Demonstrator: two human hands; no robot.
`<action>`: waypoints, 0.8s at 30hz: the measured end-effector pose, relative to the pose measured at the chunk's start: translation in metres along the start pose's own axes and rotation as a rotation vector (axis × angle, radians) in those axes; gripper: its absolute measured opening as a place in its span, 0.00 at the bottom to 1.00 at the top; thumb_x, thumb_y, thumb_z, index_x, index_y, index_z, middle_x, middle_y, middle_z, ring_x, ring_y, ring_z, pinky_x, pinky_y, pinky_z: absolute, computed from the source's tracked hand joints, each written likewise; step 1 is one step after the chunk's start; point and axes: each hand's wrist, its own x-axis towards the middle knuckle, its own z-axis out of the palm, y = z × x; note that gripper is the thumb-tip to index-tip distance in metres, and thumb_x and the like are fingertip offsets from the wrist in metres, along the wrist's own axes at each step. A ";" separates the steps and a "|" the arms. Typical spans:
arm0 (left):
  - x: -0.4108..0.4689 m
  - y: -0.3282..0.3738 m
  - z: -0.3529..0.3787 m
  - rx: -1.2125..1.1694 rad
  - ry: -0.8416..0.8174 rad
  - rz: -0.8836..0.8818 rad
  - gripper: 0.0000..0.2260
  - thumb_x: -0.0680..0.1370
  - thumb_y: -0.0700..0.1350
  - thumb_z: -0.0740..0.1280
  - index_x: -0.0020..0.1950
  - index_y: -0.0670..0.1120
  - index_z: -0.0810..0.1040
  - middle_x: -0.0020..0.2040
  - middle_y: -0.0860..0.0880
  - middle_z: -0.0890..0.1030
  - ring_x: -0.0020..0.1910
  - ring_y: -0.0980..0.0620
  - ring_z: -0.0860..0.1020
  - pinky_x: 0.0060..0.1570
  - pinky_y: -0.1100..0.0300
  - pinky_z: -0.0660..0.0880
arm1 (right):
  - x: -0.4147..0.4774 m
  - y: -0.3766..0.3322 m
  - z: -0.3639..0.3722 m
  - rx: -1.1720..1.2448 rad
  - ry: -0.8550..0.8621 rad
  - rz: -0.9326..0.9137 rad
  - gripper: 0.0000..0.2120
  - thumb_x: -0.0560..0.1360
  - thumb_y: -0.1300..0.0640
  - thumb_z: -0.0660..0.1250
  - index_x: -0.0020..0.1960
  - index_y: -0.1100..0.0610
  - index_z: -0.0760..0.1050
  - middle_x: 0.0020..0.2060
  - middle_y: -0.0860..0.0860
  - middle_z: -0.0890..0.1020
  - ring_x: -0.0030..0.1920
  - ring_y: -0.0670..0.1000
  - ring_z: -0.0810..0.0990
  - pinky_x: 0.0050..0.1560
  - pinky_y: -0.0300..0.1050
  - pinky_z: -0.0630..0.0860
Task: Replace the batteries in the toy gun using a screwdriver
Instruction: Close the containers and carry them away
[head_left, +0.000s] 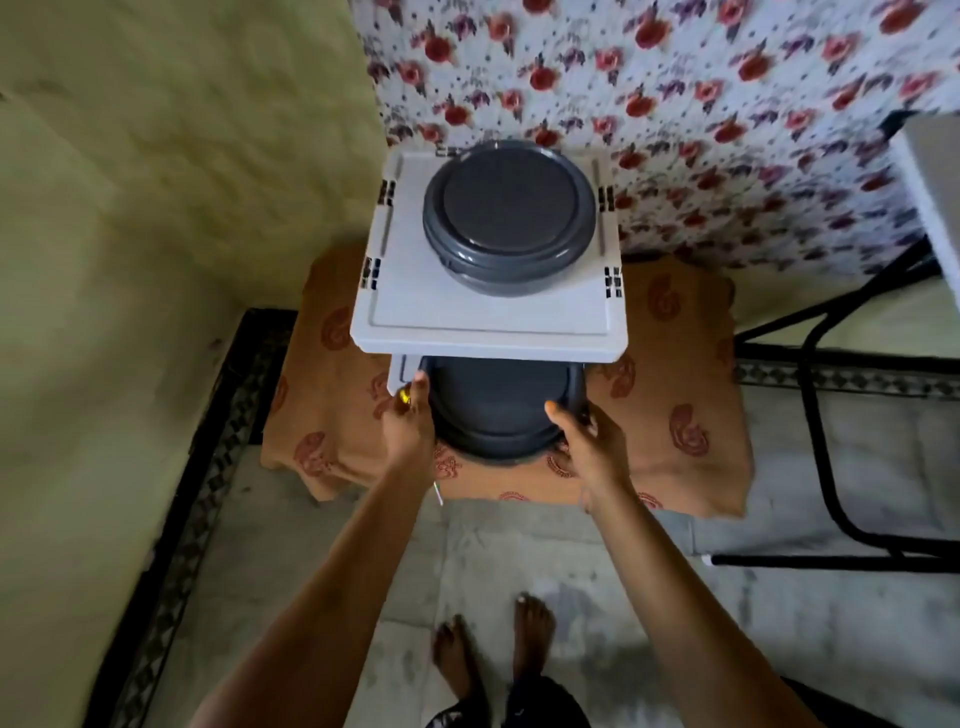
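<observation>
Two dark grey round lidded containers sit on a white plastic rack (488, 325): one on the top shelf (509, 208), one on the shelf below (498, 410). My right hand (587, 441) grips the right side of the lower container, thumb on its rim. My left hand (410, 423) is against that container's left side and holds a thin tool with a yellow end (404, 397), apparently a screwdriver; its thin shaft shows below the wrist (438, 493). No toy gun or batteries are in view.
The rack stands on an orange patterned cloth (675, 405) by a yellow wall (156, 208) and a floral curtain (701, 104). A black metal frame (831, 415) stands at the right. My bare feet (493, 654) are on the tiled floor.
</observation>
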 end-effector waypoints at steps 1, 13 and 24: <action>0.010 0.001 0.006 -0.034 -0.005 -0.018 0.13 0.78 0.56 0.63 0.42 0.48 0.75 0.39 0.45 0.79 0.41 0.47 0.77 0.45 0.51 0.74 | 0.008 -0.004 0.003 0.005 -0.007 -0.029 0.23 0.56 0.41 0.75 0.47 0.50 0.79 0.49 0.50 0.83 0.52 0.52 0.81 0.55 0.57 0.78; 0.078 0.022 0.036 -0.177 -0.020 -0.100 0.11 0.76 0.35 0.52 0.38 0.48 0.62 0.32 0.50 0.62 0.28 0.54 0.57 0.21 0.69 0.59 | 0.070 -0.017 0.044 0.287 0.030 -0.122 0.10 0.71 0.65 0.69 0.50 0.54 0.76 0.46 0.50 0.79 0.53 0.52 0.78 0.61 0.59 0.74; 0.050 -0.001 0.001 0.052 -0.087 0.019 0.18 0.80 0.52 0.59 0.65 0.43 0.69 0.55 0.42 0.75 0.54 0.46 0.75 0.56 0.51 0.72 | 0.037 -0.012 0.033 0.343 0.068 -0.054 0.05 0.74 0.67 0.65 0.46 0.59 0.75 0.39 0.53 0.77 0.37 0.46 0.73 0.36 0.33 0.75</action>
